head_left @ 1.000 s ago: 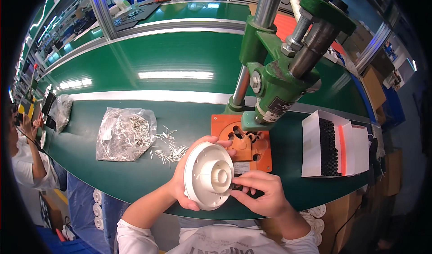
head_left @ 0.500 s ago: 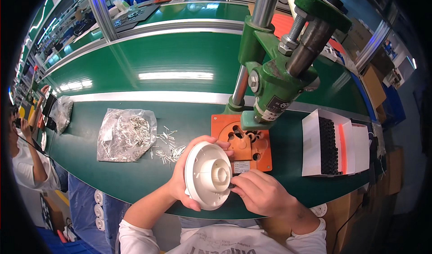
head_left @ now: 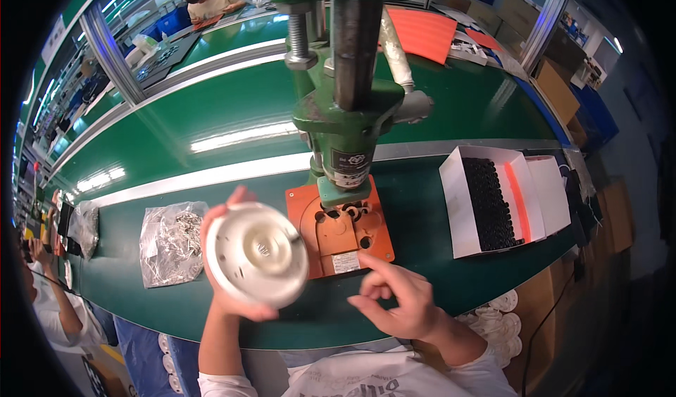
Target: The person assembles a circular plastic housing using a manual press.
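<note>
My left hand is wrapped round the left edge of a white round plastic housing, held up over the bench left of the press. Its round middle hub faces up, slightly blurred, and a small dark spot shows at the hub's right side. My right hand is empty, thumb and index finger apart, just in front of an orange fixture plate. Above that plate stands a green hand press, its ram over the plate's round holes. A clear bag of small metal pins lies left of the housing.
To the right, a white box holds rows of black parts beside an orange-red strip. More white round parts lie low at the right, below the bench edge. Co-workers sit at the far left and across the bench.
The housing has moved left and its hub has turned more upward. My right hand has come away from the housing's rim and its fingers have parted. The whole view has shifted.
</note>
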Demonstrator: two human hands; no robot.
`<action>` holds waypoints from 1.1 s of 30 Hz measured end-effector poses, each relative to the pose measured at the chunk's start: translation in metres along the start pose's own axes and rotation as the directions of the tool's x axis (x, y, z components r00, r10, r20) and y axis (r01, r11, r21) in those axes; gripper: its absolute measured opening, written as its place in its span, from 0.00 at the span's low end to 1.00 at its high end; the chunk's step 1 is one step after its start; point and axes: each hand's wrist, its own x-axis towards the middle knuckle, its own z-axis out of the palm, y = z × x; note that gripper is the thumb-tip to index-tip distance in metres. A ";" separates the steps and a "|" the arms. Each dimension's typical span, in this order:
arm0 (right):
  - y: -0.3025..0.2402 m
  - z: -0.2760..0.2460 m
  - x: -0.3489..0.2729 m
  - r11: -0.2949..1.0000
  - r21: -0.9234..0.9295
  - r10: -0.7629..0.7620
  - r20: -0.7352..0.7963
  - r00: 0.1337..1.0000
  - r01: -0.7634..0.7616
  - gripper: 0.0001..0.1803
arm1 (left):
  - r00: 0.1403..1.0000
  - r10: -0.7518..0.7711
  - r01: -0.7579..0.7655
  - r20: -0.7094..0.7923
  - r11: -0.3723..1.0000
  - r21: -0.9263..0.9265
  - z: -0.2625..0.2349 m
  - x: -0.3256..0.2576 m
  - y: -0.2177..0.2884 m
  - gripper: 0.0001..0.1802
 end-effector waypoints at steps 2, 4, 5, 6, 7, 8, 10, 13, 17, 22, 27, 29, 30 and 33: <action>0.003 -0.012 -0.022 1.000 -0.014 0.004 -0.109 0.994 -0.006 0.23 | 0.984 -0.058 0.075 -0.167 0.993 0.096 -0.002 0.010 0.000 0.83; 0.004 -0.025 -0.044 0.996 -0.085 0.019 -0.156 0.988 -0.033 0.16 | 0.993 -0.034 0.053 -0.117 0.985 0.163 -0.018 0.019 -0.015 0.78; 0.005 -0.030 -0.056 0.991 -0.125 0.029 -0.181 0.983 -0.052 0.13 | 0.994 -0.022 0.044 -0.102 0.974 0.222 -0.027 0.022 -0.022 0.77; 0.008 -0.036 -0.068 0.980 -0.193 -0.008 -0.216 0.976 -0.035 0.11 | 0.992 -0.003 0.045 -0.127 0.944 0.328 -0.033 0.026 -0.023 0.73; 0.013 -0.044 -0.083 0.962 -0.271 -0.039 -0.253 0.967 -0.032 0.09 | 0.982 0.030 0.042 -0.187 0.928 0.370 -0.034 0.031 -0.030 0.67; 0.024 -0.049 -0.100 0.931 -0.365 -0.148 -0.325 0.934 0.020 0.07 | 0.961 -0.005 0.132 -0.278 0.888 0.441 -0.036 0.039 -0.031 0.64; 0.035 -0.059 -0.138 0.885 -0.465 -0.204 -0.390 0.898 -0.002 0.09 | 0.926 0.040 0.192 -0.376 0.806 0.560 -0.051 0.063 -0.046 0.56; 0.043 -0.048 -0.193 0.886 -0.457 -0.187 -0.509 0.840 -0.080 0.11 | 0.905 0.282 0.079 -0.318 0.624 0.778 -0.097 0.114 -0.102 0.54; 0.051 -0.044 -0.263 0.816 -0.523 -0.130 -0.581 0.804 -0.246 0.13 | 0.892 0.242 0.247 -0.382 0.449 0.859 -0.189 0.170 -0.180 0.49; 0.108 -0.091 -0.314 0.767 0.403 0.506 -0.859 0.084 -0.500 0.09 | 0.978 0.141 0.131 -0.150 0.141 0.981 -0.356 0.180 -0.213 0.48; 0.162 -0.186 -0.410 0.288 0.519 0.835 -0.548 -0.054 -0.805 0.11 | 0.900 -0.141 0.385 -0.413 -0.189 0.904 -0.166 0.171 -0.195 0.42; 0.222 -0.202 -0.455 -0.019 -0.237 0.554 -0.811 0.187 -0.971 0.21 | 0.866 -0.177 0.415 -0.468 -0.270 0.869 -0.122 0.171 -0.135 0.34; 0.240 -0.207 -0.467 -0.005 -0.245 0.561 -0.803 0.200 -0.970 0.21 | 0.890 -0.170 0.382 -0.423 -0.230 0.895 -0.131 0.168 -0.125 0.31; 0.266 -0.219 -0.476 -0.284 -0.510 0.550 -0.780 0.298 -0.812 0.28 | 0.975 -0.138 0.157 -0.176 -0.141 0.978 -0.195 0.161 -0.129 0.30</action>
